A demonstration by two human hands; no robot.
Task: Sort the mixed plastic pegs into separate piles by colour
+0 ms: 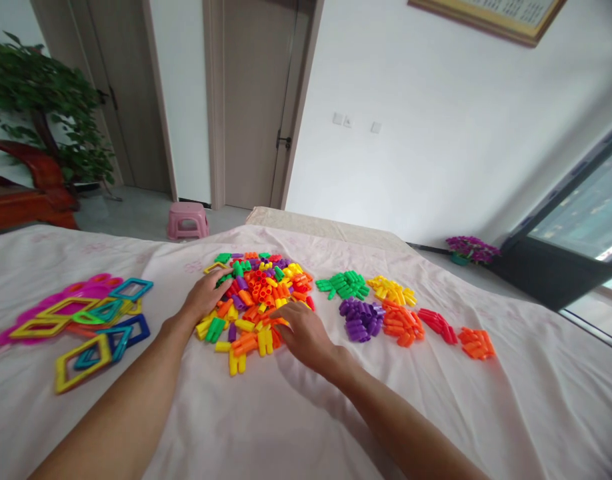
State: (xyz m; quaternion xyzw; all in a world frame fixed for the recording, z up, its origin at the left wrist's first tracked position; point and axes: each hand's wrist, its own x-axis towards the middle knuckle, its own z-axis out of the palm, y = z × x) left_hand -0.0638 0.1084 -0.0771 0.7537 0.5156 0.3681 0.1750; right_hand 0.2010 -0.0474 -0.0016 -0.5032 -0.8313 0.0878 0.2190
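On the left, flat shapes with open middles (106, 348) lie by a bright pink thing (93, 288) on the pale cloth (226, 427), and next the left hand (205, 295) bends its fingers over the left side of a big mixed pile of little plastic pieces (260, 288). The right hand (306, 333) curls its fingers at the pile's near right side, but I can't tell if either hand grips a piece. Farther right sit green (347, 285), purple (361, 321), yellow (392, 291), orange (403, 325), red (437, 325) and more orange heaps (477, 343).
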